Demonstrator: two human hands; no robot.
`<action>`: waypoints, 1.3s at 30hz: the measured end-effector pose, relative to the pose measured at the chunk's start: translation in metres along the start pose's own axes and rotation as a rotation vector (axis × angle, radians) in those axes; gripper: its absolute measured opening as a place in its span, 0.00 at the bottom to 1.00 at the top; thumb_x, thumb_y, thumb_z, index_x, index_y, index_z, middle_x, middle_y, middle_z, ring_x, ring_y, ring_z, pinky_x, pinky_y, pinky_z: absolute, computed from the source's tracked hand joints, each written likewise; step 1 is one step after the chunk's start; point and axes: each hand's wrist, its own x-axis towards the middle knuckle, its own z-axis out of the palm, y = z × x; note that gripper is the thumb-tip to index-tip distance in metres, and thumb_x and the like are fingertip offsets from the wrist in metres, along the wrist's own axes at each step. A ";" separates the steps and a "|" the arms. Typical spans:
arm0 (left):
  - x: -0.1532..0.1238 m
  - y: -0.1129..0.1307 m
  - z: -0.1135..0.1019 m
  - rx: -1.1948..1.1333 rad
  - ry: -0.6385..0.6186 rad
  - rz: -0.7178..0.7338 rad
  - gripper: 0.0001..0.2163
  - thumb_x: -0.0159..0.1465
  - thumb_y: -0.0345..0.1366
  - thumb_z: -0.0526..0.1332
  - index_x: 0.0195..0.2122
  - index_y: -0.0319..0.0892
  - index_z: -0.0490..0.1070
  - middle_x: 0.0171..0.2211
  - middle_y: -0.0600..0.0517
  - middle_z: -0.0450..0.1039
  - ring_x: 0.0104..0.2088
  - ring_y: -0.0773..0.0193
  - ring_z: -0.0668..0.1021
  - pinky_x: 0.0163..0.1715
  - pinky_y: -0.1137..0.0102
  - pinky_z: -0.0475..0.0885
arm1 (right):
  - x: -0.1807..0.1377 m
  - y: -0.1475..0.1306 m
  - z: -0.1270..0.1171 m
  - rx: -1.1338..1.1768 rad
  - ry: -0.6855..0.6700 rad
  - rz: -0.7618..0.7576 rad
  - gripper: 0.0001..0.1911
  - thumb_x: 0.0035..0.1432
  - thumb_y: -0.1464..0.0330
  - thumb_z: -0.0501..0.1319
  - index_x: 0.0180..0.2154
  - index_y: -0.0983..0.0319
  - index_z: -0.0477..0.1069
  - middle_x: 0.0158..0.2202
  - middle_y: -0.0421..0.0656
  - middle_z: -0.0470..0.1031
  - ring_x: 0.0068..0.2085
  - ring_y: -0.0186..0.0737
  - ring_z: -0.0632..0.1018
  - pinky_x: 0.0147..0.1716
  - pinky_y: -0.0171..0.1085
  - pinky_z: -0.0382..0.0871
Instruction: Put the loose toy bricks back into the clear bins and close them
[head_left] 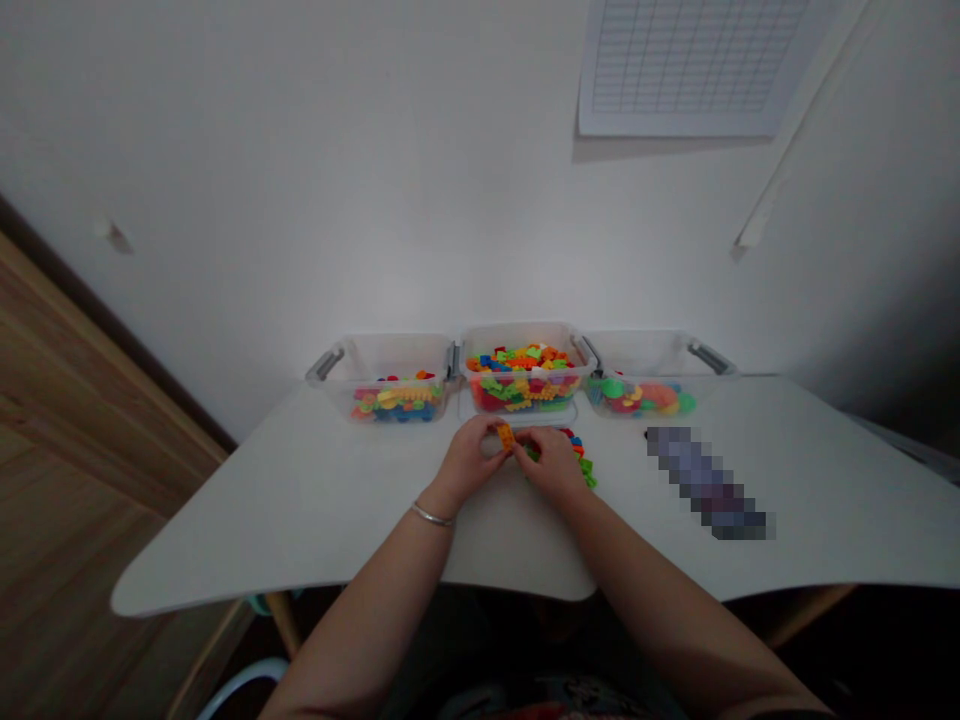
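Both hands meet over the white table, a little in front of the middle bin. My left hand pinches an orange toy building brick between thumb and fingers. From the other side, the fingertips of my right hand are closed at the brick's right edge. Several loose building bricks, green, red and blue, lie on the table just beyond and beside my right hand, which partly hides them. A silver bangle circles my left wrist.
Along the wall stand three clear plastic bins: the left bin and middle bin with coloured bricks, the right bin with coloured pieces. A pixelated object lies right on the white table. Gridded paper hangs above.
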 end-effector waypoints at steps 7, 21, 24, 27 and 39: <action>0.000 -0.003 0.001 -0.056 -0.005 -0.015 0.20 0.56 0.28 0.66 0.50 0.42 0.67 0.49 0.46 0.73 0.46 0.59 0.77 0.49 0.62 0.74 | 0.004 0.008 0.005 0.171 0.034 0.049 0.06 0.55 0.64 0.62 0.33 0.57 0.75 0.33 0.44 0.79 0.37 0.45 0.78 0.40 0.43 0.71; -0.002 0.001 -0.005 0.155 -0.188 0.035 0.08 0.61 0.29 0.59 0.39 0.42 0.75 0.40 0.48 0.77 0.44 0.56 0.77 0.49 0.59 0.71 | 0.099 -0.004 -0.058 0.183 0.415 0.045 0.12 0.55 0.61 0.61 0.40 0.59 0.70 0.38 0.44 0.76 0.38 0.40 0.76 0.40 0.39 0.70; -0.001 0.003 -0.005 0.155 -0.197 0.024 0.08 0.61 0.29 0.59 0.39 0.42 0.76 0.39 0.48 0.77 0.44 0.56 0.77 0.49 0.59 0.71 | 0.132 0.000 -0.062 0.083 0.328 0.100 0.11 0.55 0.64 0.62 0.41 0.60 0.70 0.36 0.42 0.77 0.35 0.38 0.76 0.38 0.37 0.69; -0.001 0.002 -0.005 0.155 -0.206 0.020 0.08 0.61 0.28 0.59 0.39 0.42 0.76 0.40 0.48 0.77 0.44 0.56 0.76 0.49 0.59 0.71 | 0.150 0.001 -0.060 -0.064 0.219 0.171 0.10 0.55 0.66 0.62 0.41 0.58 0.70 0.36 0.41 0.78 0.35 0.38 0.76 0.37 0.36 0.68; 0.000 0.002 -0.004 0.166 -0.229 0.016 0.08 0.60 0.26 0.59 0.37 0.41 0.76 0.37 0.48 0.78 0.42 0.58 0.77 0.47 0.62 0.71 | 0.153 0.004 -0.058 -0.197 0.153 0.293 0.12 0.55 0.66 0.62 0.43 0.57 0.71 0.38 0.42 0.80 0.40 0.43 0.78 0.39 0.39 0.69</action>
